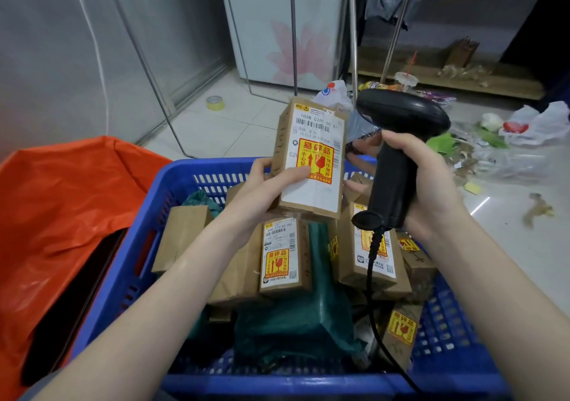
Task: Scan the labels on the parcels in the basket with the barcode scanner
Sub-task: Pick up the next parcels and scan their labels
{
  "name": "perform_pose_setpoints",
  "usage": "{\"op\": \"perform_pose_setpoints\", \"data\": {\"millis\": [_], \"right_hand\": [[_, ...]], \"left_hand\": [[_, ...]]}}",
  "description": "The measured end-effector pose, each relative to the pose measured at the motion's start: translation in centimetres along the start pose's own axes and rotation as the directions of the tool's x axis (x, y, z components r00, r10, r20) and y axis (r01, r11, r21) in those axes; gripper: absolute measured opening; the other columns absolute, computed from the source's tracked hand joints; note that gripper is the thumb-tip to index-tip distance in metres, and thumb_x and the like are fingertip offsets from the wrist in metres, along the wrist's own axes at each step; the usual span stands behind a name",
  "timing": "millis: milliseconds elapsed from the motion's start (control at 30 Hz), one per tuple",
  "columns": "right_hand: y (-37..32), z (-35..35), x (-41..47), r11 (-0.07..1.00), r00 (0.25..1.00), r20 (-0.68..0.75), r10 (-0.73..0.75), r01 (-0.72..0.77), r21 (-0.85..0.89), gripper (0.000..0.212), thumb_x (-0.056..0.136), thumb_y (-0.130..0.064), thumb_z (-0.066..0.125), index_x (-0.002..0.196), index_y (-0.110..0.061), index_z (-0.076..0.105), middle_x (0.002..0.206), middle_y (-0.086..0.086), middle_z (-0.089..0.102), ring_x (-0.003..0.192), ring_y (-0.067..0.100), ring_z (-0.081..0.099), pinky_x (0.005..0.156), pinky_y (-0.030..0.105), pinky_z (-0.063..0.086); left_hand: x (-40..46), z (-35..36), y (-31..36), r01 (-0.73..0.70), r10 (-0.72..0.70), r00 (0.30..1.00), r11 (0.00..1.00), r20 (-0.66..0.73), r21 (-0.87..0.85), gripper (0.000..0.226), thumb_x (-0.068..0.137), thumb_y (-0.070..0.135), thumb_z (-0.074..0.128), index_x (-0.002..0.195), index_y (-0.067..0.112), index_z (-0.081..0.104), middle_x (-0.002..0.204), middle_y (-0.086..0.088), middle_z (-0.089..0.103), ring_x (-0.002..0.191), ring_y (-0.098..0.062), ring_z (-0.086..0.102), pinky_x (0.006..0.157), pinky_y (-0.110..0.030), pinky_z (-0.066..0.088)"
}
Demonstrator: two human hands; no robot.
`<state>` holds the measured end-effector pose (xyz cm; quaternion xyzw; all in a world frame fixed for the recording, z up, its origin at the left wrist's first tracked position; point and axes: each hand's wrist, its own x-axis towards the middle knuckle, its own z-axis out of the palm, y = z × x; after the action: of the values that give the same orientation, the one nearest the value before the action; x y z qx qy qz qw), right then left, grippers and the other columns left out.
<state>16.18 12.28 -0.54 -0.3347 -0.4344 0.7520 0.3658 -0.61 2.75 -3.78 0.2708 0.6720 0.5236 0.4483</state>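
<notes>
Head view shows a brown cardboard parcel (311, 160) lifted clear above the blue plastic basket (129, 277), tilted so its white shipping label (317, 141) with the barcode near the top faces the camera and the scanner, probably to give the reader a flat, unobstructed look at the code. The left hand (265, 187) is closed around the parcel's lower left edge, thumb pressed on the label's red-and-yellow fragile sticker, well below the barcode so the code stays uncovered. Just to the right, the right hand (428, 184) is wrapped tight round the grip of the black barcode scanner (398, 141), its head level with the label's top; whether the trigger is pressed I cannot tell. The scanner's cable (374, 292) trails down into the basket, where more labelled parcels (282, 255) and green mailer bags (314, 314) lie heaped. An orange plastic sack (61, 209) sits open beside the basket.
</notes>
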Motion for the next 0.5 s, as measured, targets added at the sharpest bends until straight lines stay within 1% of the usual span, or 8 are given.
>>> {"op": "perform_pose_setpoints", "data": {"millis": [67,133,167,233,333,400,467,500], "right_hand": [[0.2,0.1,0.0,0.999,0.999,0.026,0.030,-0.029,-0.021,0.019,0.088,-0.026,0.058,0.095,-0.010,0.064,0.116,0.010,0.072,0.101,0.023,0.071,0.086,0.046,0.056],[0.3,0.3,-0.1,0.999,0.998,0.053,0.046,-0.044,-0.031,0.016,0.089,-0.026,0.057,0.089,-0.012,0.065,0.109,0.007,0.075,0.098,0.021,0.072,0.084,0.042,0.055],[0.4,0.5,-0.1,0.998,0.997,0.063,0.053,-0.052,-0.025,0.016,0.089,-0.025,0.056,0.085,-0.013,0.066,0.107,0.006,0.076,0.097,0.020,0.072,0.080,0.039,0.055],[0.5,0.7,-0.3,0.998,0.995,0.077,0.064,-0.064,-0.007,0.018,0.090,-0.024,0.055,0.081,-0.013,0.065,0.106,0.007,0.076,0.095,0.019,0.073,0.073,0.034,0.056],[0.8,1.1,-0.6,0.996,0.992,0.097,0.085,-0.086,0.006,0.019,0.091,-0.024,0.054,0.082,-0.011,0.065,0.110,0.010,0.073,0.094,0.021,0.072,0.066,0.030,0.059],[1.1,1.4,-0.8,0.995,0.988,0.114,0.100,-0.099,-0.013,0.020,0.091,-0.025,0.054,0.089,-0.009,0.066,0.112,0.012,0.072,0.099,0.023,0.071,0.076,0.036,0.060],[1.2,1.4,-0.7,0.993,0.986,0.126,0.109,-0.102,-0.063,0.031,0.090,-0.027,0.056,0.105,-0.003,0.067,0.114,0.012,0.072,0.104,0.026,0.070,0.090,0.046,0.055],[1.1,1.5,-0.6,0.990,0.985,0.135,0.111,-0.098,-0.099,0.038,0.089,-0.029,0.057,0.112,-0.001,0.065,0.115,0.011,0.072,0.106,0.026,0.069,0.093,0.049,0.052]], "left_hand": [[-0.1,0.0,0.1,-0.020,0.021,1.000,0.999,-0.017,0.034,0.077,0.071,0.055,0.071,0.135,0.025,0.039,0.113,0.001,0.068,0.103,-0.018,0.067,0.092,-0.044,0.053],[-0.2,0.1,0.1,-0.022,0.022,1.000,0.999,0.008,0.033,0.095,0.057,0.080,0.062,0.135,0.030,0.042,0.122,0.003,0.065,0.112,-0.019,0.063,0.098,-0.048,0.048],[-0.2,0.1,0.1,-0.019,0.019,1.000,1.000,0.019,-0.001,0.098,0.054,0.086,0.057,0.136,0.034,0.043,0.126,0.004,0.063,0.115,-0.019,0.060,0.099,-0.051,0.045],[-0.5,0.2,0.2,-0.030,0.031,0.999,0.997,0.013,-0.070,0.090,0.058,0.084,0.054,0.133,0.035,0.047,0.123,0.006,0.064,0.114,-0.019,0.060,0.099,-0.052,0.045],[-0.6,0.1,0.4,-0.045,0.043,0.999,0.994,-0.019,-0.096,0.066,0.069,0.071,0.047,0.119,0.028,0.058,0.101,0.003,0.071,0.100,-0.018,0.067,0.095,-0.048,0.050],[-0.7,0.1,0.4,-0.034,0.033,0.999,0.991,-0.008,-0.126,0.048,0.080,0.063,0.044,0.106,0.026,0.062,0.091,0.002,0.072,0.091,-0.017,0.069,0.088,-0.042,0.054],[-0.7,-0.2,0.4,-0.014,0.014,1.000,0.987,-0.007,-0.159,0.044,0.084,0.061,0.042,0.098,0.026,0.064,0.086,0.002,0.072,0.083,-0.015,0.070,0.076,-0.035,0.056],[-0.6,-0.4,0.5,-0.014,0.014,1.000,0.986,-0.002,-0.166,0.043,0.085,0.062,0.041,0.096,0.026,0.064,0.084,0.003,0.073,0.079,-0.014,0.071,0.071,-0.033,0.056]]}}
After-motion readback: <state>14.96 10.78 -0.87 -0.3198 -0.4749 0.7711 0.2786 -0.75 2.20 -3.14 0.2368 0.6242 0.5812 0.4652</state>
